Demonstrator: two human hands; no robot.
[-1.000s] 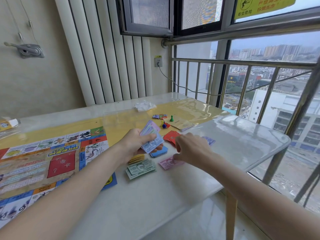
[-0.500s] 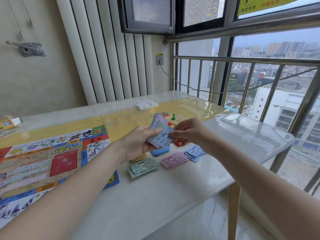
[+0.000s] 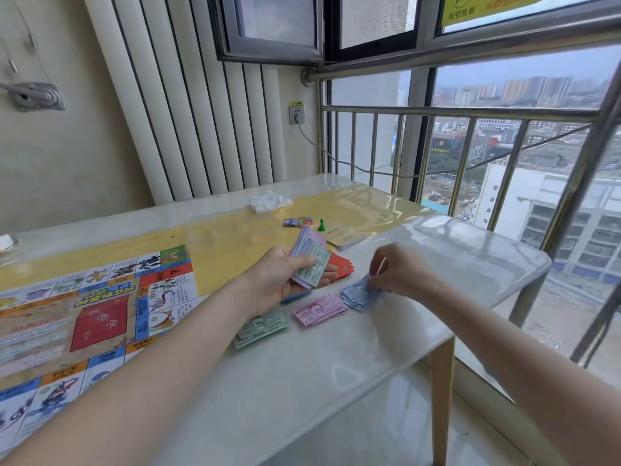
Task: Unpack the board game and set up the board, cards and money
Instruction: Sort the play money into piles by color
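Right hand [image 3: 400, 272] lowered onto blue notes [image 3: 358, 295], pink notes [image 3: 319, 310] beside

Bare table [image 3: 336, 381] lies before the green [image 3: 262, 327], pink [image 3: 319, 310] and blue piles [image 3: 358, 295].

The game board [image 3: 84, 317], left of the left hand [image 3: 279, 280], is cut off by the left frame edge, and the left forearm covers its near corner. That hand covers the lower part of the bill stack [image 3: 311, 260] it holds; the print on the bills is too small to read. The blue cards [image 3: 295, 296] beneath it show only an edge, and the red cards [image 3: 342, 265] behind it are half hidden. The right hand [image 3: 400, 270] covers part of the blue bills [image 3: 358, 295], so its fingertip contact is hidden. The small tokens [image 3: 297, 222] beyond both hands are too small to identify.
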